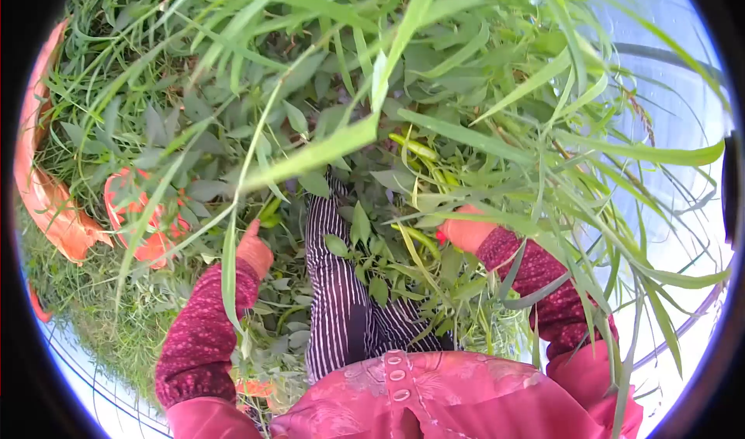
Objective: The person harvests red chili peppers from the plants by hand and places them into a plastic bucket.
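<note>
My left hand is curled among the leaves at centre left, one finger pointing up. Green chili peppers stick out just past its fingertips and appear to be in its grip. On the right, my right hand reaches into the chili plant, its fingers closed and partly covered by foliage. A small red spot shows at its fingertips; I cannot make out what it is. Close by hangs a yellow-green chili pepper. Higher up are further chili peppers on the plant.
Long grass blades cross in front of the view and over my right forearm. Orange sheet-like material lies at the far left, with another orange piece nearer. My striped trouser legs stand between the plants.
</note>
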`<state>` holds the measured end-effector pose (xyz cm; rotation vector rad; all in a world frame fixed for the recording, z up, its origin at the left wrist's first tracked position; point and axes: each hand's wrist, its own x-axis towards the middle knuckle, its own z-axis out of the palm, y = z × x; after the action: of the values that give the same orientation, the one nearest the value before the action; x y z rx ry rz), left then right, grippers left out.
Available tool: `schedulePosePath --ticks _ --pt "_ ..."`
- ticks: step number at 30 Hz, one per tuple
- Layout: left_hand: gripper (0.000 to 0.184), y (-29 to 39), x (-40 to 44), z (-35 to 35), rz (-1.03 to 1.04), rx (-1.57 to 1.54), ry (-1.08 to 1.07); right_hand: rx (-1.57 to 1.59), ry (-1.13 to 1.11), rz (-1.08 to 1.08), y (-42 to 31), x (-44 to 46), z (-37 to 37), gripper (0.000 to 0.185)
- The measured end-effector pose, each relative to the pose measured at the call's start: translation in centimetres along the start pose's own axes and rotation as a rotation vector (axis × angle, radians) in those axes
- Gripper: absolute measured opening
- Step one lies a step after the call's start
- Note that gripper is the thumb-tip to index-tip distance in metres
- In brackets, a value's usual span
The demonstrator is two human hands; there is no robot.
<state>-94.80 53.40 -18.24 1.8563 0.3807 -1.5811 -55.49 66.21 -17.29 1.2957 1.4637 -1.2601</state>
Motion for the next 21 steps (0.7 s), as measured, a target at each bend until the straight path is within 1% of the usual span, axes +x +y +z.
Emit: schedulePosePath --ticks 1,2,3,4,6,7,9,10,11,12,13,14,16,17,18,19,20,21 --pt "0.013 0.0 0.3 0.1 0.025 -0.002 -0.036 -0.075 0.013 -0.091 1.9 1.5 2.0 0.03" --pt "0.014 0.0 1.2 0.9 0.041 -0.01 -0.046 -0.173 0.044 -0.171 1.3 1.4 2.0 0.029" --pt "0.014 0.5 1.9 1.5 -0.027 -0.06 -0.02 -0.08 -0.019 -0.19 2.0 0.9 2.0 0.028" --pt "0.015 1.0 2.4 1.7 -0.089 -0.115 0.008 -0.082 -0.01 -0.215 2.1 0.6 2.6 0.028" --pt "0.015 -0.4 -0.2 -3.4 0.06 -0.218 0.083 -0.073 0.051 -0.156 2.9 0.6 2.7 0.027" --pt "0.015 0.0 0.1 -4.4 0.055 -0.222 0.086 -0.078 0.054 -0.16 3.7 0.9 3.0 0.027" --pt "0.017 1.3 0.9 -5.5 0.107 -0.472 0.446 -0.361 -0.034 -0.311 4.7 1.3 3.7 0.027" --pt "0.02 1.7 1.0 -6.2 0.126 -0.597 0.627 -0.371 -0.042 -0.312 4.1 1.0 3.2 0.027" --pt "0.018 1.2 -1.5 -8.7 0.126 -1.356 0.523 -0.335 -0.089 -0.293 3.2 0.4 2.5 0.028" --pt "0.018 -0.2 -4.3 -11.5 0.115 -2.098 0.344 -0.295 -0.129 -0.272 2.4 -0.3 1.8 0.03" --pt "0.016 -1.2 -4.6 -12.6 0.151 -1.923 0.897 -0.271 -0.141 -0.26 1.7 -0.9 1.2 0.025" --pt "0.015 -2.3 -4.8 -13.1 0.177 -1.667 1.415 -0.278 -0.152 -0.254 2.3 -0.8 2.0 0.025" --pt "0.019 -6.9 -4.1 -13.5 0.042 -1.468 1.853 -0.391 -0.018 -0.281 4.8 0.8 3.8 0.02" --pt "0.018 -8.8 -4.2 -13.5 -0.21 -1.353 1.888 -0.356 0.029 -0.29 5.8 0.6 3.9 0.02" --pt "0.017 -10.7 -4.3 -12.8 -0.459 -1.232 1.892 -0.366 0.022 -0.297 8.5 1.1 5.3 0.02" --pt "0.019 -13.3 -1.7 -8.8 -0.623 -1.123 1.684 -0.438 0.059 -0.316 12.2 2.1 7.3 0.021" --pt "0.022 -15.0 0.9 -5.3 -0.765 -1.011 1.465 -0.506 0.094 -0.335 14.0 2.7 8.1 0.023" --pt "0.025 -13.9 -1.6 -5.4 -0.844 -1.031 1.231 -0.498 -0.1 -0.181 11.2 0.3 5.3 0.024"
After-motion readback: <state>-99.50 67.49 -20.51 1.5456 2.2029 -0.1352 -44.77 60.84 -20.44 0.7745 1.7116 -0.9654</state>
